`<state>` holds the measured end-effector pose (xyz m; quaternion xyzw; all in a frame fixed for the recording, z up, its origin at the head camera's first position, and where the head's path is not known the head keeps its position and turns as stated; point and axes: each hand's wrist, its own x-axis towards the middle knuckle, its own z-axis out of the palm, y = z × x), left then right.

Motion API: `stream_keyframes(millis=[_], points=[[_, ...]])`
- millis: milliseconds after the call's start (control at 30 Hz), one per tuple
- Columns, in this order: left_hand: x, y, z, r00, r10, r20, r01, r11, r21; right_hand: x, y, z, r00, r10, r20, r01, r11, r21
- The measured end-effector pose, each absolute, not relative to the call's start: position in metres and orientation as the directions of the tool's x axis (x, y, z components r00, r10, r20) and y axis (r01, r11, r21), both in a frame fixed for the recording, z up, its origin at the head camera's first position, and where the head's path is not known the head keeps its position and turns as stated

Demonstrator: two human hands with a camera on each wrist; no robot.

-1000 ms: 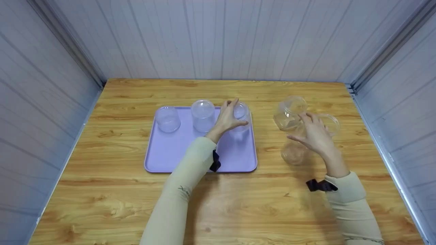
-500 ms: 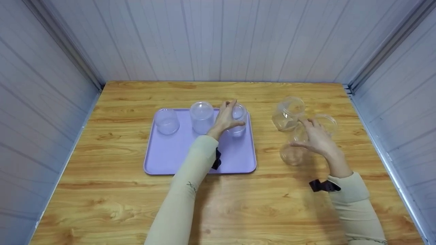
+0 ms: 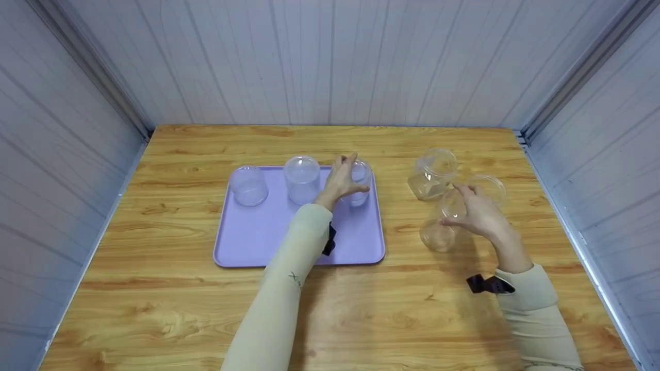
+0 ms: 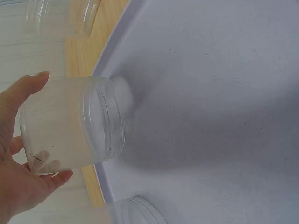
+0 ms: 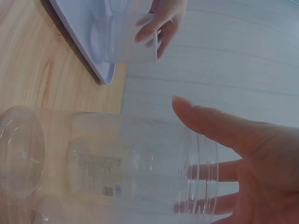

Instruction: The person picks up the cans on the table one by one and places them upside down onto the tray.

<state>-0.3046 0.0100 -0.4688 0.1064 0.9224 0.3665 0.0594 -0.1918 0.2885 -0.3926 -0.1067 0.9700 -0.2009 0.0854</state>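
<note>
My left hand (image 3: 337, 183) grips a clear plastic jar (image 4: 65, 121) by its closed end, over the right part of the purple tray (image 3: 299, 242). Its threaded mouth faces down; I cannot tell whether it touches the tray. Two more clear jars stand on the tray: the left one (image 3: 249, 186) and the middle one (image 3: 302, 180). My right hand (image 3: 482, 214) is spread around the upper part of another clear jar (image 3: 438, 237) on the table. In the right wrist view the thumb stands apart from this jar's side, and several fingers show through the clear plastic.
Beyond my right hand stand two more clear jars, a rear one (image 3: 432, 175) and a right one (image 3: 489, 186), partly hidden by the hand. A printed label (image 5: 100, 172) shows through the plastic. Pale panel walls (image 3: 330, 62) enclose the wooden table (image 3: 402, 319).
My right hand has moved slightly down around the near jar. The left hand has kept its grip on the tray-side jar, nearly still. The head view has shifted a little.
</note>
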Motion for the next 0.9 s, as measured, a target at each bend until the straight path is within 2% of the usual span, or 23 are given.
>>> stream_keyframes(millis=[233,600,900], points=[[-0.3087,0.0122,-0.4697,-0.972,0.231,-0.046,0.145,0.742,0.654,-0.1914,0.2877,-0.3923,-0.964,-0.231,-0.132,-0.159,0.898,-0.411],[-0.3105,0.0134,-0.4740,-0.968,0.246,-0.059,0.146,0.735,0.662,-0.1917,0.2873,-0.3930,-0.971,-0.218,-0.095,-0.160,0.895,-0.417],[-0.3117,0.0153,-0.4725,-0.963,0.254,-0.084,0.139,0.744,0.653,-0.1864,0.2859,-0.3881,-0.977,-0.212,0.000,-0.189,0.868,-0.459]])
